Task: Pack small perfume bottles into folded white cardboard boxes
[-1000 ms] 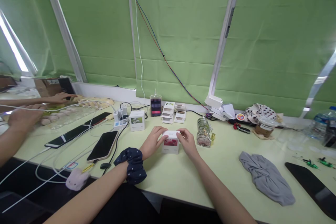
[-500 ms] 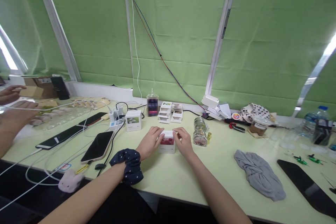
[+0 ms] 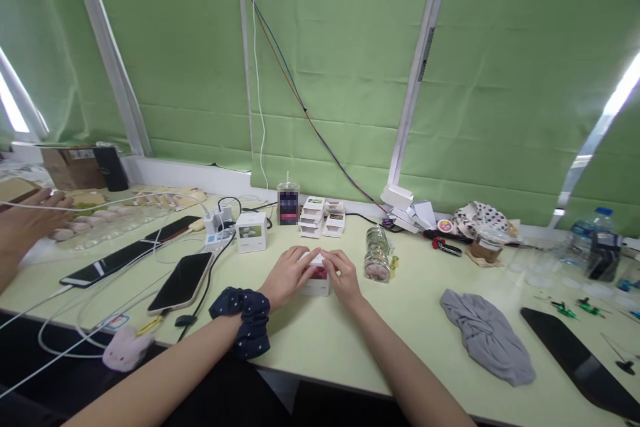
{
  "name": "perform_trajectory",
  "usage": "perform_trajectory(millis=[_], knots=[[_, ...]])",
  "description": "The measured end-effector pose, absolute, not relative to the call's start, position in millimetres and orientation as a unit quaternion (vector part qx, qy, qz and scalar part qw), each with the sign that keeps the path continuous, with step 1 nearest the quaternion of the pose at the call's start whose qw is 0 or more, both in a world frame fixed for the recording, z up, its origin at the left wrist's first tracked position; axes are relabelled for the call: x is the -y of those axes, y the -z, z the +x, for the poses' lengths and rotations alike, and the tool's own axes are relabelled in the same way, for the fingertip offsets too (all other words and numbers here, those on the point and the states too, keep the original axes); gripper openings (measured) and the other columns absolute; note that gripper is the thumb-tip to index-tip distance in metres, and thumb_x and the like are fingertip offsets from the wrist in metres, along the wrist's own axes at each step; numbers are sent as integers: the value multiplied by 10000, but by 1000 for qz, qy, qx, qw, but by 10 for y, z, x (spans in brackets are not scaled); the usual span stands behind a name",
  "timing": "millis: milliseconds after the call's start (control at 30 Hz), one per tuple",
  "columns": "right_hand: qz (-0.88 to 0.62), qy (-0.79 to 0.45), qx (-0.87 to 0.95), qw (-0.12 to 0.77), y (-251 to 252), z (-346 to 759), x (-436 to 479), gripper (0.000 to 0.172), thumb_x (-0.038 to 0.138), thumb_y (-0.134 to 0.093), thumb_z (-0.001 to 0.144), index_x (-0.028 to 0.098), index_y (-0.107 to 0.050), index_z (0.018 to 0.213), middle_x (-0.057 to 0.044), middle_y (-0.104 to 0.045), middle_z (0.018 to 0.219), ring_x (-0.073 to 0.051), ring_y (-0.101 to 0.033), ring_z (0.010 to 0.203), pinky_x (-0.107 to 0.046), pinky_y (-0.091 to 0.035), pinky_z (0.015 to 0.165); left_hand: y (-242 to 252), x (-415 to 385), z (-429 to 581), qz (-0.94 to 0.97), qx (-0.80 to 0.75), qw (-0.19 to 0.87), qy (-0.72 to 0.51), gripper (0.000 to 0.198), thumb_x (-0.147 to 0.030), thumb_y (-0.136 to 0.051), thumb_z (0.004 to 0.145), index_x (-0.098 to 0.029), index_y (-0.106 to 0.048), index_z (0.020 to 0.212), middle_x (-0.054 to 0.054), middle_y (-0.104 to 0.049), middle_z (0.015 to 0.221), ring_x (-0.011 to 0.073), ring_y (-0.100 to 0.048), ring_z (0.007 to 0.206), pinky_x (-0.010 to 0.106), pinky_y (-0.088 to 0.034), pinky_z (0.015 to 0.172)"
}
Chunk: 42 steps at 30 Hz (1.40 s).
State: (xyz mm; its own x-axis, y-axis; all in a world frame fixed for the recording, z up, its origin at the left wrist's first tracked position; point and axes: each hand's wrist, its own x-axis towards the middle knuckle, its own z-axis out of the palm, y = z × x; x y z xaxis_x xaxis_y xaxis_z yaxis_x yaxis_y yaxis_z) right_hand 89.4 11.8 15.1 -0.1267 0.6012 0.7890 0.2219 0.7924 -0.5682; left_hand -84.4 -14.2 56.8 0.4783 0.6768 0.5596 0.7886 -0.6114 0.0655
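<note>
A small white box with a red picture on its front (image 3: 317,283) stands on the pale green table (image 3: 350,340), near the middle. My left hand (image 3: 289,273) wraps its left side and top, fingers curled over it. My right hand (image 3: 341,272) covers its right side and top, fingers bent. Both hands press on the box, hiding most of it. A dark dotted scrunchie (image 3: 242,320) sits on my left wrist.
A glass jar (image 3: 376,261) stands just right of the box. Behind are a white cube box (image 3: 251,231), stacked small boxes (image 3: 321,216) and a cup (image 3: 288,203). Phones (image 3: 183,280) with cables lie left, a grey cloth (image 3: 487,337) right. Another person's hand (image 3: 30,217) is at far left.
My hands have closed further over the top of the box, which now sits flat on the table. The other person's hands at the left have shifted.
</note>
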Motion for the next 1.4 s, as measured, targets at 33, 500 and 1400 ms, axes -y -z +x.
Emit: perform_trajectory(millis=[33, 500, 1400], knots=[[-283, -172, 736, 590, -127, 896, -121, 305, 320, -472, 906, 171, -634, 1117, -86, -628, 926, -164, -605, 801, -270, -499, 691, -566, 136, -850, -854, 432, 93, 274, 419, -370, -386, 937, -258, -447, 1335, 96, -577, 1111, 247, -519, 1053, 417, -428, 911], [-353, -316, 733, 488, 96, 855, -108, 807, 180, -609, 729, 259, -223, 1434, 39, -606, 766, -114, -512, 559, -231, -463, 586, -379, 51, -1020, -816, 437, -136, 352, 576, -344, -621, 763, -235, -356, 1263, 71, -587, 1152, 239, -603, 985, 366, -473, 844], [-514, -235, 754, 333, -34, -722, -472, 272, 221, -569, 853, 87, -571, 1090, -179, -684, 1015, -248, -642, 954, -282, -446, 774, -20, -99, -1958, -538, 599, -117, 582, 332, -438, -646, 641, -198, -492, 810, 83, -695, 908, 269, -667, 912, 409, -536, 792]])
